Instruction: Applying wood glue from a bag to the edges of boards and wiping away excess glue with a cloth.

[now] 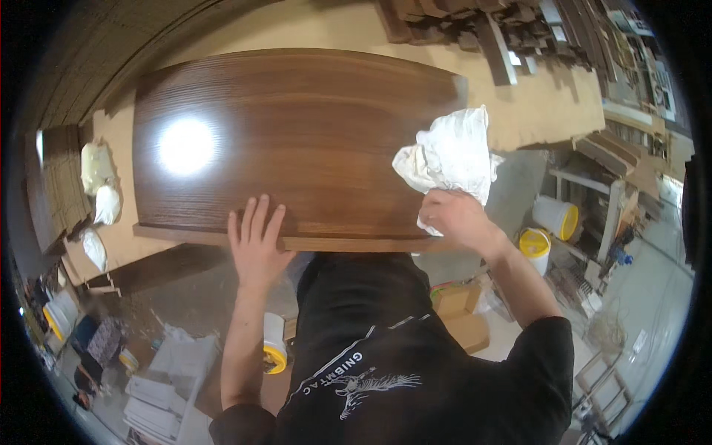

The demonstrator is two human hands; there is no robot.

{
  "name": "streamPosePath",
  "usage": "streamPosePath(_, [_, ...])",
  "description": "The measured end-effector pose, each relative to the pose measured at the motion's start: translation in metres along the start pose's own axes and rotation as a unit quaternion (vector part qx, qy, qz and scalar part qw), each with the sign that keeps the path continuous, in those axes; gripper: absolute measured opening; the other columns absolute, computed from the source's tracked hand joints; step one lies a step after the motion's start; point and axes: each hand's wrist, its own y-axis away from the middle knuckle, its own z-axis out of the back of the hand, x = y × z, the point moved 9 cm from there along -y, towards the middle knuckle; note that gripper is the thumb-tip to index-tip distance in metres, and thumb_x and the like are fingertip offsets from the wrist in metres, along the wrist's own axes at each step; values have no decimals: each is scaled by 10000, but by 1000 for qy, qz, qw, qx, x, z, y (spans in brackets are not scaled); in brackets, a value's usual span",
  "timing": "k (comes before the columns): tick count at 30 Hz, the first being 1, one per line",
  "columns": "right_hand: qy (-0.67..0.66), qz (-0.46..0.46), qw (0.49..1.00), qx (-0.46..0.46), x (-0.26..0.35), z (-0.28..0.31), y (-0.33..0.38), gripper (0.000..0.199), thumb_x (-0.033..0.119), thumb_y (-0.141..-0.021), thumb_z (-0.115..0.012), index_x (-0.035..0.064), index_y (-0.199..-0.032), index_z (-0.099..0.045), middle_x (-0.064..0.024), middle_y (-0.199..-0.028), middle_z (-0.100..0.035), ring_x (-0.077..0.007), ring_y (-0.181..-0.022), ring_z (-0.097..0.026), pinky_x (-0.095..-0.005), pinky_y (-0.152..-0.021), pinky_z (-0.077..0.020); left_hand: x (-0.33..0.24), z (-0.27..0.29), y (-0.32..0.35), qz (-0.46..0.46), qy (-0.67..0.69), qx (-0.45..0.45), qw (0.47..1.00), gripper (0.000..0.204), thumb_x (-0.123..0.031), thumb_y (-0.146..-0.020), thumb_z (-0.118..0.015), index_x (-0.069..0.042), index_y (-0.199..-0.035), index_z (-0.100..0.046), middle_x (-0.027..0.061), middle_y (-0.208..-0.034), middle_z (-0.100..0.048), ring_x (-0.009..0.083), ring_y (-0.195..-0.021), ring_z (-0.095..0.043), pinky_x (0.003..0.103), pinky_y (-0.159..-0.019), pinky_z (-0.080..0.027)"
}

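A brown wood-grain panel (319, 141) lies across a tan workbench (541, 111), its long near edge close to my body. My left hand (258, 241) rests on that near edge, open, with the fingers spread over the panel's surface. At the panel's right end my right hand (458, 219) is closed on a crumpled white cloth (452, 152). The cloth spreads beyond my fingers, lying partly on the panel and partly past its right edge. Some of my right fingers are hidden by the hand's own curl.
Brown wooden strips (493, 48) are piled at the bench's far right. Dark boards (55, 178) stand on the left, beside a pale bag (96, 169) and small white bundles (106, 205). Below are white buckets (555, 217) with yellow rims and an opened cardboard box (456, 315).
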Motion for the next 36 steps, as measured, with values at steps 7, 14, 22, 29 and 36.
streamPosePath(7, [32,35,999,4,-1,-18,1,90,177,-791,-671,151,-836,-597,-14,-800,-583,-236,-772,-629,-362,-677,-515,-7,-8,-3,-9,-12,-17,1000,809,-200,-501,-889,-158,-1243,-570,79,-1449,-457,265,-1375,-379,539,-1155,-215])
streamPosePath(14, [42,-25,999,21,-43,-8,34,114,228,-804,-651,158,-757,-574,-2,-769,-597,-235,-768,-642,-399,-671,-514,-10,-4,-1,-23,-36,-29,999,792,-228,-511,-897,-150,-1232,-577,72,-1434,-479,261,-1371,-388,524,-1142,-241])
streamPosePath(22, [71,7,997,7,-20,-15,24,94,227,-800,-643,157,-770,-588,-9,-770,-612,-237,-757,-647,-412,-672,-509,-9,-2,1,-44,-39,-58,997,781,-231,-510,-897,-147,-1223,-588,61,-1415,-502,258,-1349,-417,497,-1102,-306])
streamPosePath(29, [48,26,998,-10,-12,-14,17,97,221,-798,-644,160,-763,-577,11,-782,-609,-230,-732,-641,-403,-675,-501,-8,1,-2,-28,-17,-53,998,736,-247,-518,-886,-153,-1194,-611,59,-1386,-531,274,-1332,-435,514,-1073,-317])
streamPosePath(36, [164,-110,977,78,-67,-13,49,113,210,-774,-649,118,-739,-593,-71,-747,-613,-298,-752,-636,-433,-673,-490,4,6,-4,-24,-4,-41,999,789,-272,-502,-897,-158,-1224,-602,58,-1394,-518,269,-1342,-419,556,-1111,-264])
